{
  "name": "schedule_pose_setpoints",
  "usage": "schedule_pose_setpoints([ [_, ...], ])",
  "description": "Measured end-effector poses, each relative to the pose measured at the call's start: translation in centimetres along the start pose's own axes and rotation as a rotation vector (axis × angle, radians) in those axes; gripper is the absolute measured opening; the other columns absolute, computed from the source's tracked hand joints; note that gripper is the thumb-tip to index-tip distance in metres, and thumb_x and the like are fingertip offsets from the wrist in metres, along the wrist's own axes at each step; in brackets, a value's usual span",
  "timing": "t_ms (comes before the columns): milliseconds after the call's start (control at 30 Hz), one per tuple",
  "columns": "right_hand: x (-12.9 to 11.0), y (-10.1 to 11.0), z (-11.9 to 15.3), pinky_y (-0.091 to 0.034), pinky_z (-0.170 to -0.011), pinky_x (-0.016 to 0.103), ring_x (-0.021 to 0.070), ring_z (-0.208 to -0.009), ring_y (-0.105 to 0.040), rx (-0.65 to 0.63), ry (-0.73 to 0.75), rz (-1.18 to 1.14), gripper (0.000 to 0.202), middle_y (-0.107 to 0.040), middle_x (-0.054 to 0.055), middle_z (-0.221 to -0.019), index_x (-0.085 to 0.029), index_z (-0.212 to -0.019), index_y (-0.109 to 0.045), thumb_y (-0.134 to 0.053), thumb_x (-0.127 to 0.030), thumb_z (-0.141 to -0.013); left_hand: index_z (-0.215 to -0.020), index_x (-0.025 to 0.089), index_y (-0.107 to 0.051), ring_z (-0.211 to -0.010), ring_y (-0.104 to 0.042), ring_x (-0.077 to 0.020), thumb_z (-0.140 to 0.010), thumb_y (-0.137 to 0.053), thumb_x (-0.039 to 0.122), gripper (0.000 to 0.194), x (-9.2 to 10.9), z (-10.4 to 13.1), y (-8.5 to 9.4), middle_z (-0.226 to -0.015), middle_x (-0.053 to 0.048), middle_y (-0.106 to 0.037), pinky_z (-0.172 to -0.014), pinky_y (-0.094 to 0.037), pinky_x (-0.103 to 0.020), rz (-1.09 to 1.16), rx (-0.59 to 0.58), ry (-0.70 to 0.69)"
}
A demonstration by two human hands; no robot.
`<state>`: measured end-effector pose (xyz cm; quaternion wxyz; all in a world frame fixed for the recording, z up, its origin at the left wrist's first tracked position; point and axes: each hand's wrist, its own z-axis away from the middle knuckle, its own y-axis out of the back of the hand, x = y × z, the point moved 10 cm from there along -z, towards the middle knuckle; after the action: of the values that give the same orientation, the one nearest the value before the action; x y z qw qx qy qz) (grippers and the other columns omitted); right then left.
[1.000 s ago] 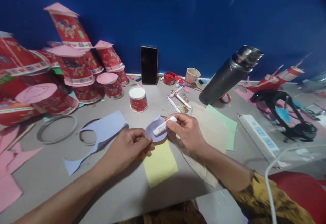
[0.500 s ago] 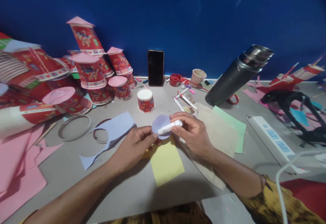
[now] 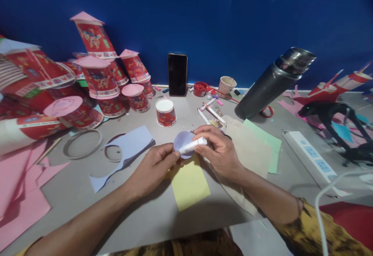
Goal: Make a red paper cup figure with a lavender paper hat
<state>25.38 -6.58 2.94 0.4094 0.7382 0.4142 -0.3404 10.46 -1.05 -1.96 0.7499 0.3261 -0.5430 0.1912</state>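
Between thumb and fingers, my left hand pinches the lower left edge of a round lavender paper disc. My right hand is closed around a white glue stick, which lies slantwise across the disc with its lower end near my left thumb. Beneath my hands a yellow paper sheet rests on the table. A red printed paper cup with a white top stands just beyond the disc. To the left lies a cut lavender paper sheet with a rounded cutout.
Stacked red paper cups with pink paper tops fill the left side, near tape rings and pink paper. A phone leans on the blue wall. Rightward are markers, a dark flask, green paper and a power strip.
The view has shifted slightly. The glue stick has moved a little over the lavender disc, its lower end now closer to my left thumb. Both hands keep their holds.
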Motion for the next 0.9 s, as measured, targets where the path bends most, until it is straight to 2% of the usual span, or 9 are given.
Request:
schedule_pose_setpoints([
  [300,-1.3,-1.0,0.2,-0.05,-0.1,0.041,0.0229,-0.11,-0.064,-0.124,0.112,0.057,0.016,-0.067,0.008,-0.113,-0.025,-0.102,-0.075,-0.069,-0.039,-0.097,-0.066,0.02,-0.054,-0.062,-0.045,-0.0143,-0.095,-0.048,0.042,0.037,-0.3,-0.1,0.9,-0.063,0.003,-0.05,-0.059,-0.036,-0.028,-0.077,0.041,-0.02],
  [400,-1.4,-0.9,0.3,-0.05,-0.1,0.041,0.0227,-0.11,-0.064,-0.092,0.118,0.03,0.016,-0.067,0.007,-0.113,-0.025,-0.102,-0.076,-0.071,-0.04,-0.096,-0.066,0.02,-0.057,-0.063,-0.05,-0.0147,-0.095,-0.049,0.043,0.037,0.1,-0.2,1.4,-0.063,0.002,-0.055,-0.062,-0.039,-0.028,-0.055,0.059,-0.042],
  [533,-0.2,0.0,0.2,-0.052,-0.095,0.038,0.0216,-0.106,-0.065,0.004,0.023,-0.066,0.017,-0.067,0.006,-0.111,-0.027,-0.102,-0.076,-0.073,-0.041,-0.094,-0.077,0.019,-0.064,-0.069,-0.058,-0.0166,-0.092,-0.057,0.049,0.035,0.7,0.1,0.7,-0.073,-0.002,-0.065,-0.066,-0.044,-0.028,0.079,-0.011,-0.051],
  [667,0.8,0.6,0.1,-0.052,-0.091,0.035,0.0208,-0.106,-0.066,0.062,-0.049,-0.136,0.014,-0.07,0.004,-0.107,-0.028,-0.099,-0.077,-0.074,-0.04,-0.093,-0.078,0.018,-0.064,-0.066,-0.051,-0.0138,-0.085,-0.067,0.044,0.027,1.2,0.5,0.0,-0.071,0.001,-0.061,-0.059,-0.038,-0.025,0.014,-0.021,-0.038],
  [800,1.0,0.5,0.0,-0.052,-0.091,0.035,0.0208,-0.107,-0.066,0.047,-0.063,-0.145,0.013,-0.071,0.004,-0.107,-0.028,-0.099,-0.077,-0.074,-0.039,-0.093,-0.071,0.018,-0.063,-0.057,-0.041,-0.0113,-0.09,-0.057,0.044,0.032,1.2,0.7,-0.2,-0.062,0.004,-0.052,-0.054,-0.031,-0.024,-0.051,-0.019,0.0],
  [900,1.1,0.2,0.1,-0.052,-0.09,0.034,0.0203,-0.106,-0.066,0.03,-0.068,-0.151,0.014,-0.071,0.005,-0.107,-0.027,-0.1,-0.077,-0.074,-0.039,-0.093,-0.073,0.018,-0.064,-0.059,-0.043,-0.0119,-0.09,-0.056,0.043,0.031,1.4,0.7,-0.3,-0.064,0.003,-0.053,-0.055,-0.032,-0.024,-0.065,-0.024,-0.006],
])
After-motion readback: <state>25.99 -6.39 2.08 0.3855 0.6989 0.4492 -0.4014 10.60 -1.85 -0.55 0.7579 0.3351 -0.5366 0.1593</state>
